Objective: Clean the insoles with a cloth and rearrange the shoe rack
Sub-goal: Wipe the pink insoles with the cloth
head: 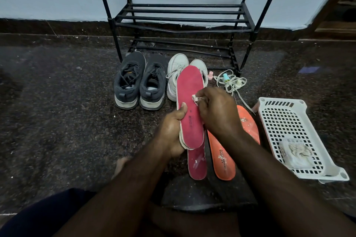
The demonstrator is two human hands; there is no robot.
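Both forearms reach out over my lap. Left hand (173,131) grips the pink insole (190,107) by its heel end, tilted up so the top faces me. Right hand (215,109) pinches a small cloth (195,100) against it for wiping. Just under my hands on the floor: second pink insole (197,163) and orange insoles (224,159), probably queued up. Beyond my hands, the shoes wait below the bare rack (183,17).

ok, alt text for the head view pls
A person's left hand holds a pink insole while the right hand rubs it with a small cloth. On the floor beyond lie more insoles, dark and white shoes and a black shoe rack.
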